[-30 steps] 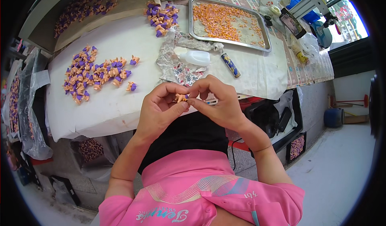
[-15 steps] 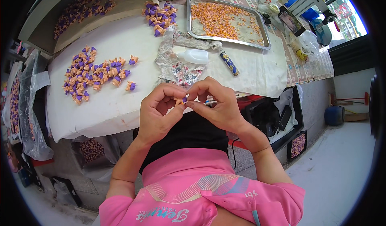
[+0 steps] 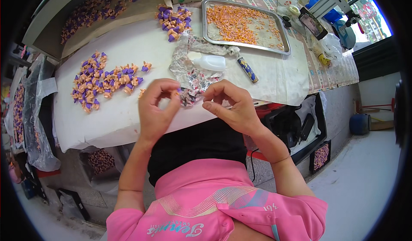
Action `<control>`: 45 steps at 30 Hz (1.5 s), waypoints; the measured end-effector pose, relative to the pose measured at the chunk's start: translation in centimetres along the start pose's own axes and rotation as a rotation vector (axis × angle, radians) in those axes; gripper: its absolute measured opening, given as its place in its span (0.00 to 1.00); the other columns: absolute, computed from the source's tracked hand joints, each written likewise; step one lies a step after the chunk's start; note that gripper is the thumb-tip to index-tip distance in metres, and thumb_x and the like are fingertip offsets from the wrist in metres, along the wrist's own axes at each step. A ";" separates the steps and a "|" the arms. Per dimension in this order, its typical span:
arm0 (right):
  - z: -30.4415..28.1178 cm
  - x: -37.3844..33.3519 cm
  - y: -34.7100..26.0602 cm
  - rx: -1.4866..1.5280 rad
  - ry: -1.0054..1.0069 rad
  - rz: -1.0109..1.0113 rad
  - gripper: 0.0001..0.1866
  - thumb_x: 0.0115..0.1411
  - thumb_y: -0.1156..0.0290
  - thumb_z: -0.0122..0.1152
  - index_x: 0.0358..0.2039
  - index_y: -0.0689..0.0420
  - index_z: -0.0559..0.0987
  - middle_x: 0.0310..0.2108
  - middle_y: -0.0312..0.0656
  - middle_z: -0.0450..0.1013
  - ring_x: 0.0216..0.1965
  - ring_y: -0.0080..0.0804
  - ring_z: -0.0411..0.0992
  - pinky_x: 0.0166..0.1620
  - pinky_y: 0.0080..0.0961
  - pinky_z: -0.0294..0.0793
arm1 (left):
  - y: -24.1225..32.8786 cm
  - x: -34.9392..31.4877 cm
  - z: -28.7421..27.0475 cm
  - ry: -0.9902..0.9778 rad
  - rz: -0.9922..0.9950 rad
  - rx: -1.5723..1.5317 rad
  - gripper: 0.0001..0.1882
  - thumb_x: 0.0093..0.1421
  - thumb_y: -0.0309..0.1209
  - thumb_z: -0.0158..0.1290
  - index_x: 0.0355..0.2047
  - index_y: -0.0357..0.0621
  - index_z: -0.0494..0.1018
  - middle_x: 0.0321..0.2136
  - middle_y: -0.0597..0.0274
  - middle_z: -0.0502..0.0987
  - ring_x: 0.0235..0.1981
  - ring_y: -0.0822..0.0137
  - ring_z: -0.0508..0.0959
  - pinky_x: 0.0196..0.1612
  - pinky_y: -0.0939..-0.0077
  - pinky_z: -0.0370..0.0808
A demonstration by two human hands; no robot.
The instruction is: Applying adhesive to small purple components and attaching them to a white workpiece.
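Observation:
My left hand [image 3: 158, 108], above the front edge of the white-covered table, pinches a small peach-and-purple plastic figure [image 3: 178, 90] between thumb and fingertips; most of it is hidden. To its right, my right hand [image 3: 231, 108] is apart from it, thumb and index finger drawn together in a pinch. Whatever may be between those fingertips is too small to make out. On the left of the table lies a loose group of similar plastic figures [image 3: 92, 84]. One more shows partly behind my left hand.
A metal tray [image 3: 246, 46] of small orange and pink pieces stands at the back. Before it lie a crumpled floral cloth [image 3: 182, 60], a white plastic bottle [image 3: 212, 63] and a dark blue patterned cylinder [image 3: 247, 70]. Another heap of figures [image 3: 174, 22] sits left of the tray.
My hands have come apart. The left has moved left and slightly up with the figure, while the right has stayed nearly in place.

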State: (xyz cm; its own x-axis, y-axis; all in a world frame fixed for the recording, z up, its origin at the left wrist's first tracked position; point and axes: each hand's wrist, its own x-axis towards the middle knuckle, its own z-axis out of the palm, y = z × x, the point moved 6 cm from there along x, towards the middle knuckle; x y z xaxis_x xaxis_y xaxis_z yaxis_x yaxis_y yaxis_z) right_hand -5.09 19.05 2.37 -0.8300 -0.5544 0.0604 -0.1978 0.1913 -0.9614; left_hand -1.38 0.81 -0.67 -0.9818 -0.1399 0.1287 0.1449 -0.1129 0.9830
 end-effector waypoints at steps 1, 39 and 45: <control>-0.3 0.0 0.0 -0.005 0.014 -0.008 0.09 0.56 0.78 0.65 0.38 0.61 0.77 0.34 0.34 0.73 0.30 0.15 0.69 0.34 0.14 0.68 | 0.6 0.5 -1.3 0.050 0.126 0.299 0.10 0.53 0.16 0.53 0.37 0.37 0.73 0.37 0.60 0.75 0.38 0.71 0.76 0.42 0.79 0.72; -7.2 5.3 1.3 -0.667 0.130 -0.133 0.22 0.50 0.66 0.68 0.46 0.56 0.76 0.40 0.46 0.70 0.44 0.48 0.64 0.49 0.39 0.65 | 1.3 10.4 2.2 -0.104 0.452 0.846 0.12 0.56 0.22 0.50 0.42 0.37 0.75 0.43 0.50 0.76 0.48 0.53 0.73 0.55 0.66 0.68; -7.9 4.0 0.7 -0.670 0.121 -0.114 0.19 0.49 0.67 0.69 0.42 0.57 0.77 0.36 0.45 0.70 0.42 0.47 0.65 0.48 0.39 0.66 | -0.5 12.1 4.8 -0.269 0.307 0.656 0.11 0.57 0.20 0.48 0.40 0.36 0.75 0.43 0.51 0.77 0.47 0.55 0.74 0.53 0.66 0.69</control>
State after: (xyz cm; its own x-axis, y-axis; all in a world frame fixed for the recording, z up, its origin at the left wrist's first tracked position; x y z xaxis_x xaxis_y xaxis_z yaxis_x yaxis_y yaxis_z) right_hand -12.66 23.37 4.03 -0.8294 -0.5141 0.2186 -0.5349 0.6182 -0.5759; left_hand -13.88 3.91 0.98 -0.9177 0.1823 0.3529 0.3951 0.5099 0.7641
